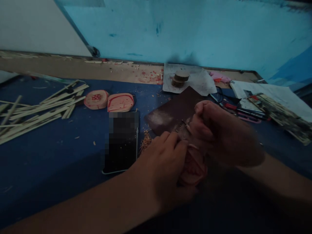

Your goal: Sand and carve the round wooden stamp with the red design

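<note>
My left hand is closed around a pinkish carved wooden piece held low over the blue table. My right hand is closed just above it, gripping a thin small tool whose tip rests at the top of the piece. The right hand is blurred by motion. Both hands hover over a dark brown sheet of sandpaper. Wood shavings lie beside the sheet.
A phone lies left of my hands. Two round wooden slices with red markings sit behind it. Several thin wooden sticks are spread at far left. Stacked wooden discs rest on paper. Scissors and pens lie right.
</note>
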Available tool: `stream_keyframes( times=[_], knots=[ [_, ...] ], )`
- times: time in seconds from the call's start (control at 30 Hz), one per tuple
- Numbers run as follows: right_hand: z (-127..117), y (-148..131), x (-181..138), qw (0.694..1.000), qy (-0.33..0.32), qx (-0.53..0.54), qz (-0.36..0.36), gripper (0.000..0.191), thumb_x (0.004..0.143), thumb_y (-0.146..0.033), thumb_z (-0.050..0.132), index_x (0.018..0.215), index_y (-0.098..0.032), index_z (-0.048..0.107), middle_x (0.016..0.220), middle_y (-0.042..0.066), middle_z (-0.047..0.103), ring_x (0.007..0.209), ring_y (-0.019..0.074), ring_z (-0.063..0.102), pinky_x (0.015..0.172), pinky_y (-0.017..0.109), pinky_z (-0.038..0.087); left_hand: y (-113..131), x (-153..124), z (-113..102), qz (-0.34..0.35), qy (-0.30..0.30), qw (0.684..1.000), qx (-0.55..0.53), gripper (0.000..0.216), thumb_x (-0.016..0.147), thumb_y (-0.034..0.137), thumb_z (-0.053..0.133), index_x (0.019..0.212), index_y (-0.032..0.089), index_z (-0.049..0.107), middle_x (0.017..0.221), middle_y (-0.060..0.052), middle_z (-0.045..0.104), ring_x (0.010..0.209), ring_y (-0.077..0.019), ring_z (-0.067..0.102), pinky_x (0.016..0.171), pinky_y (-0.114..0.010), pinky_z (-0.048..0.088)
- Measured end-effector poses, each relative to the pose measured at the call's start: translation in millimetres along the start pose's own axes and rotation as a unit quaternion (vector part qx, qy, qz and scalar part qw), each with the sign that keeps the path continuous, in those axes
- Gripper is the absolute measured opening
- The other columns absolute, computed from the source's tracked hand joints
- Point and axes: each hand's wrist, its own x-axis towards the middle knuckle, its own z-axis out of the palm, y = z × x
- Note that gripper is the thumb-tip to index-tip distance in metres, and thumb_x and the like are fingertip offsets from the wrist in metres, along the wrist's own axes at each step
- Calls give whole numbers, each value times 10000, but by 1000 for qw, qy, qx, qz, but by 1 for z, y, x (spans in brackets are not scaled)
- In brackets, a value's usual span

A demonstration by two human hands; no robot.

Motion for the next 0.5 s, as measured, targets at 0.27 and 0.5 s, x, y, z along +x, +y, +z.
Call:
stream_keyframes(
  times=[0.27,0.5],
  knots=[
    [10,15,-2,996,-28,34,-79,379,1034,-513,512,770,-243,487,588,-70,313,489,105,241,403,236,247,-16,7,-7,54,15,998,-10,623,648,531,892,1117,196,652,1231,-92,610,1174,-325,540,1013,-493,479],
    [25,25,-9,989,17,-10,-149,331,1050,-441,519,785,-242,508,612,-68,368,462,94,319,384,243,240,-22,15,-11,109,-6,991,-75,324,793,400,790,1056,234,699,1160,-50,647,1113,-253,594,967,-386,509]
  ],
)
